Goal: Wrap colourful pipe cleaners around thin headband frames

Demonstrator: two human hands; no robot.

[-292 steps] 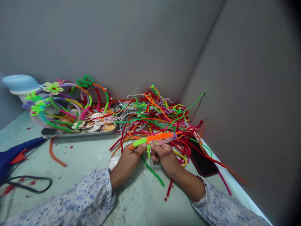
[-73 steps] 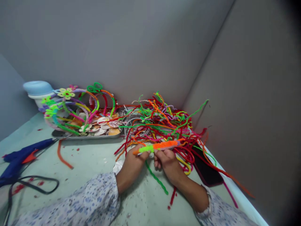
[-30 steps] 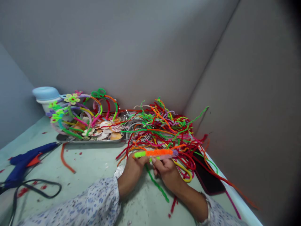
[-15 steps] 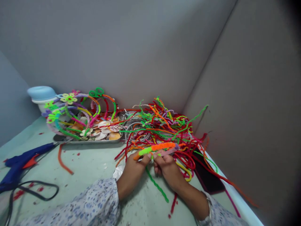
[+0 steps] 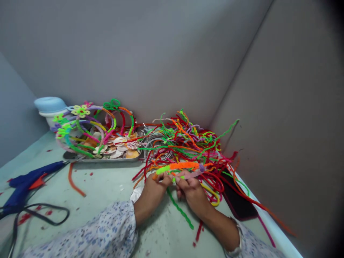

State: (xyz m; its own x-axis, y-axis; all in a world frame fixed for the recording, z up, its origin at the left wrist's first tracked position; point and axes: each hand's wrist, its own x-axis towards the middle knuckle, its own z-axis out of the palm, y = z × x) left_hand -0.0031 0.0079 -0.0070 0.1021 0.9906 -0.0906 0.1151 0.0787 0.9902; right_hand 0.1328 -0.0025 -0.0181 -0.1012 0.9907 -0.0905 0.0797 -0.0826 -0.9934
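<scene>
Between my hands is a headband (image 5: 185,165) wrapped in fuzzy pipe cleaner, with orange, bright green, purple and pale pink sections. My left hand (image 5: 153,191) is closed on its left end, where the wrap is green and orange. The fingers of my right hand (image 5: 192,191) pinch the nearer side, by the pink and green part. A green pipe cleaner (image 5: 180,209) hangs or lies below the fingers, slanting down to the right; whether it joins the headband I cannot tell. My fingertips almost meet and hide the spot they work on.
Behind my hands lies a tangled heap of pipe cleaners (image 5: 193,143) beside coiled wire hoops (image 5: 156,143). Finished headbands with flowers (image 5: 82,111) stand on a metal tray (image 5: 104,161) of shells. A blue glue gun (image 5: 34,175) with its cord is at left, a dark phone (image 5: 239,200) at right.
The view has shifted slightly, so things at left appear a little further right. My left fingers have moved slightly on the headband; both hands keep their hold.
</scene>
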